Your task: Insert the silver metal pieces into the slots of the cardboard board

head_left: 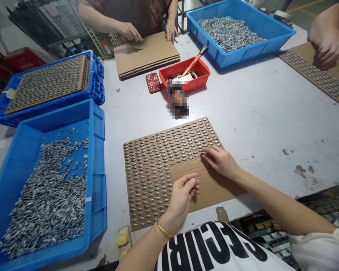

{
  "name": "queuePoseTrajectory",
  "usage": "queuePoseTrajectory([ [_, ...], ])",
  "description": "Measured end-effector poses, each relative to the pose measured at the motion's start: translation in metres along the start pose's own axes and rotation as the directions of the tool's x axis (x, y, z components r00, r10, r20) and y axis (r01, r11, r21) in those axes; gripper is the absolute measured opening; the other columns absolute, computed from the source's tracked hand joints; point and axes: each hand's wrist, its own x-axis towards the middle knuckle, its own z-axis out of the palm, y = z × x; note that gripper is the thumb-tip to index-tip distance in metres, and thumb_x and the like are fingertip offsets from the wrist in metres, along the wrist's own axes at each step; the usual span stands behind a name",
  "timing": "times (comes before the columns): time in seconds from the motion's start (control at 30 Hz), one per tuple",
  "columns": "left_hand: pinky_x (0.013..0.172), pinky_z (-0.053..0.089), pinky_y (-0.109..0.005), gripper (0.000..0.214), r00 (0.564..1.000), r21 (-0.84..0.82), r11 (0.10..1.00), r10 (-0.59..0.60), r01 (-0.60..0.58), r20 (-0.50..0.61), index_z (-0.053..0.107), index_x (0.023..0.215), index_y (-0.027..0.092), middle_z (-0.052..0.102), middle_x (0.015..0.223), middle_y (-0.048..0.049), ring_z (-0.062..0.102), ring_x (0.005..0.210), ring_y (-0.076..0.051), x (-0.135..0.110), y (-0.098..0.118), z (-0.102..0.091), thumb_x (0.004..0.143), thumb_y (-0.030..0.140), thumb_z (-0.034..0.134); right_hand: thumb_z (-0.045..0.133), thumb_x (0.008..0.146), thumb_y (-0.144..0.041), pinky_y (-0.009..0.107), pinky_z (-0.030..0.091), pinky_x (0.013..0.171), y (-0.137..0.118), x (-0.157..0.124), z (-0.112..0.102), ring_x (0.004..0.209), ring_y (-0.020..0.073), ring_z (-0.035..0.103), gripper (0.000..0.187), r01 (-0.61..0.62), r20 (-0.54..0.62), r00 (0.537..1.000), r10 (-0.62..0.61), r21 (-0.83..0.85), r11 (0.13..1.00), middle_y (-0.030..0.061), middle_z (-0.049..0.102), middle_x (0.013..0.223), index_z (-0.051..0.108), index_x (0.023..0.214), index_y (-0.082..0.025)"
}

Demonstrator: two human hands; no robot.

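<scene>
The left hand [180, 199] rises from a bare forearm at the lower edge of the view, its thumb and forefinger pinched together and the other fingers curled in. A gold bangle [164, 230] circles the left wrist. The right forearm [274, 199] stretches in from the lower right, out of a white sleeve [319, 244]. The right hand [220, 162] is palm down and relaxed, its fingers [210, 152] loosely extended and slightly curved, pointing left.
</scene>
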Motion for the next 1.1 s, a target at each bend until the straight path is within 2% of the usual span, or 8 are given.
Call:
queuePoseTrajectory([
  [0.1,0.058,0.045,-0.020,0.036,1.000,0.010,1.000,0.023,-0.023,0.001,0.067,0.092,0.012,0.067,0.077,-0.0062,0.058,0.062,-0.010,0.001,-0.001,-0.001,0.064,0.030,0.081,0.050,0.093,-0.033,0.029,0.047,0.066,-0.020,-0.010,-0.009,0.072,0.0164,0.058,0.021,-0.073,0.072,0.996,0.056,0.261,0.963,0.0061,0.064,0.088,0.063,0.102,-0.020],
  [0.23,0.052,0.042,-0.019,0.028,0.997,0.094,0.992,0.077,-0.079,0.017,0.061,0.074,0.014,0.061,0.063,-0.0010,0.054,0.054,-0.009,0.006,-0.005,-0.002,0.064,0.031,0.081,0.054,0.090,-0.039,0.024,0.046,0.058,-0.041,-0.020,-0.015,0.068,0.0133,0.059,0.022,-0.290,0.375,0.925,0.060,0.596,0.748,0.0022,0.065,0.079,0.065,0.092,-0.019],
  [0.33,0.049,0.040,-0.018,0.027,0.996,0.152,0.984,0.087,-0.090,0.031,0.061,0.073,0.014,0.059,0.062,0.0002,0.052,0.052,-0.007,0.009,-0.007,-0.002,0.064,0.031,0.080,0.056,0.088,-0.038,0.022,0.045,0.054,-0.046,-0.024,-0.015,0.061,0.0116,0.059,0.022,-0.481,0.556,0.829,0.054,0.663,0.573,-0.0003,0.064,0.071,0.064,0.088,-0.018],
  [0.4,0.049,0.039,-0.017,0.026,0.996,0.176,0.980,0.088,-0.092,0.034,0.061,0.074,0.014,0.059,0.062,0.0004,0.052,0.051,-0.007,0.009,-0.007,-0.001,0.064,0.028,0.080,0.057,0.087,-0.036,0.021,0.045,0.053,-0.044,-0.026,-0.014,0.060,0.0113,0.058,0.020,-0.519,0.585,0.809,0.060,0.661,0.542,-0.0009,0.064,0.069,0.064,0.088,-0.017],
  [0.6,0.061,0.051,-0.025,0.023,0.999,-0.043,0.998,0.036,-0.035,0.027,0.062,0.097,0.012,0.070,0.090,-0.0124,0.067,0.073,-0.017,0.007,0.012,0.005,0.081,0.028,0.062,0.053,0.090,-0.029,0.027,0.047,0.066,-0.016,-0.027,-0.023,0.075,0.0154,0.061,0.016,-0.174,0.228,0.971,0.075,0.453,0.874,0.0032,0.067,0.084,0.067,0.093,-0.020],
  [0.7,0.078,0.054,-0.034,0.027,1.000,-0.125,0.992,0.020,-0.020,-0.005,0.058,0.108,0.011,0.068,0.108,-0.0174,0.069,0.090,-0.023,0.004,0.019,0.007,0.082,0.020,0.057,0.051,0.092,-0.027,0.029,0.048,0.070,0.010,-0.023,-0.025,0.078,0.0167,0.061,0.016,-0.058,0.054,0.997,0.046,0.250,0.967,0.0049,0.066,0.087,0.065,0.095,-0.020],
  [0.9,0.081,0.054,-0.035,0.018,0.998,-0.098,0.993,-0.057,0.058,0.013,0.049,0.094,0.016,0.069,0.106,-0.0168,0.070,0.087,-0.021,0.000,0.005,0.011,0.085,0.027,0.061,0.043,0.095,-0.020,0.027,0.047,0.071,0.036,-0.009,-0.014,0.085,0.0172,0.061,0.021,0.142,0.039,0.989,-0.140,-0.070,0.987,0.0070,0.066,0.095,0.063,0.096,-0.020],
  [1.1,0.056,0.051,-0.022,0.026,0.998,-0.006,0.998,-0.059,0.059,0.034,0.049,0.086,0.016,0.070,0.079,-0.0101,0.066,0.061,-0.014,0.001,0.001,0.010,0.082,0.037,0.064,0.043,0.092,-0.013,0.023,0.042,0.065,0.036,0.001,-0.012,0.081,0.0158,0.056,0.023,0.210,0.092,0.977,-0.194,-0.212,0.955,0.0063,0.063,0.091,0.064,0.092,-0.021],
])
